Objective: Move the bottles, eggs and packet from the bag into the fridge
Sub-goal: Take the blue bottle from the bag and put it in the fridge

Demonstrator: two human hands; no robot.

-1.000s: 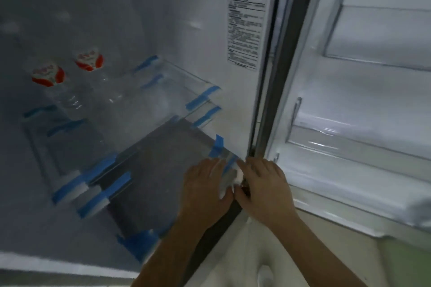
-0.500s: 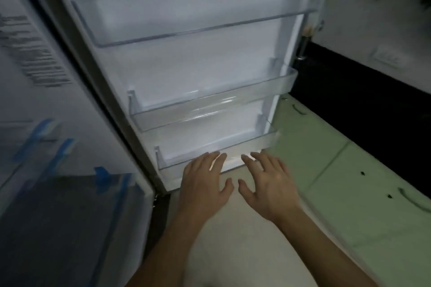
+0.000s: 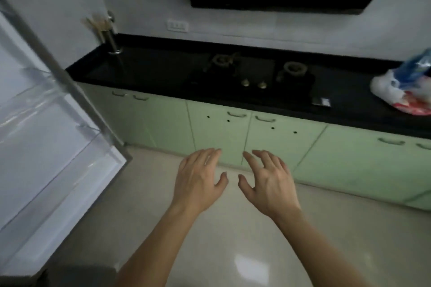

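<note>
The plastic bag (image 3: pixel 404 89), white with blue and red contents showing, lies on the black counter (image 3: pixel 149 70) at the far right edge of view. The open fridge door (image 3: pixel 53 147) with its clear shelves fills the left side. My left hand (image 3: pixel 198 179) and my right hand (image 3: pixel 268 182) hover side by side over the floor in the middle, palms down, fingers spread, holding nothing. Both hands are well apart from the bag and the door. The fridge interior is out of view.
A gas hob (image 3: pixel 254 77) with two burners sits in the counter. A steel utensil holder (image 3: pixel 109 37) stands at the counter's left end. Pale green cabinets (image 3: pixel 233 133) run below it. Pale glossy floor (image 3: pixel 233 251) lies underfoot.
The view has swung right from the fridge interior, past the door shelves, to the counter. My hands left the lower fridge shelf and now hang free with nothing in them.
</note>
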